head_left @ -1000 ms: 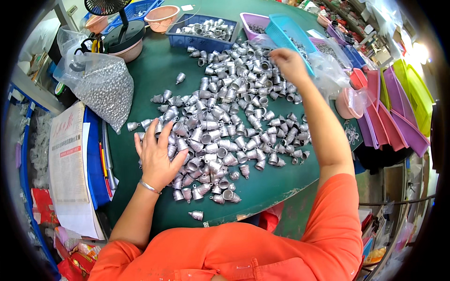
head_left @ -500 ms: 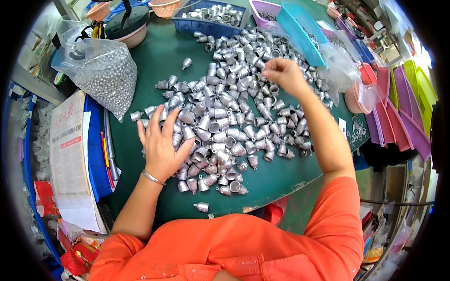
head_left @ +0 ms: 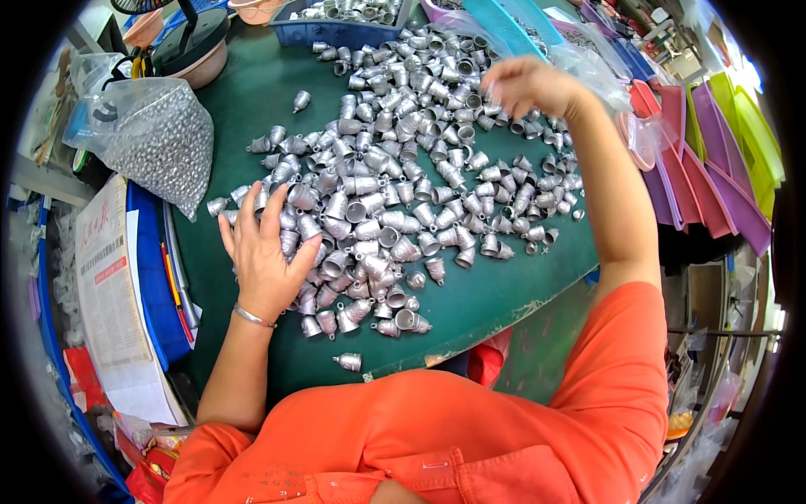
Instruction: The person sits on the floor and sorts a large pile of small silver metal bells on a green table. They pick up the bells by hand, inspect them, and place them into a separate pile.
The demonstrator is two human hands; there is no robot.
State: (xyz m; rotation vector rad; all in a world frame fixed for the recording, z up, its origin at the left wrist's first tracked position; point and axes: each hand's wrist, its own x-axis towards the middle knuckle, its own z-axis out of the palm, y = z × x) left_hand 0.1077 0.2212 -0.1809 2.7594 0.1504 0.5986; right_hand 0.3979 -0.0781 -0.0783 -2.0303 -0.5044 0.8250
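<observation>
A wide heap of small silver bell-shaped metal pieces [head_left: 390, 197], many with a loop at the closed end, covers the middle of the green table [head_left: 483, 294]. My left hand [head_left: 267, 256] rests at the heap's left edge, its fingers spread and touching pieces, gripping none. A bracelet circles that wrist. Over the far right of the heap is my right hand [head_left: 541, 88], bent at the wrist. Its fingertips are smeared by motion, and I cannot make out anything in them. One loose bell piece [head_left: 348, 362] lies near the front edge; another [head_left: 301, 101] sits apart at the far left.
A clear bag of small silver beads [head_left: 164, 139] stands at the left, beside a newspaper [head_left: 105, 260] and pens [head_left: 176, 290]. At the back are a blue bin [head_left: 336, 34] of bell pieces and a turquoise basket [head_left: 512, 25]. Coloured trays [head_left: 714, 168] stack at the right.
My right hand has lifted away from the pieces and moved toward the far right; its pinched fingers have become blurred. My left hand stays spread on the heap. The whole view has shifted slightly.
</observation>
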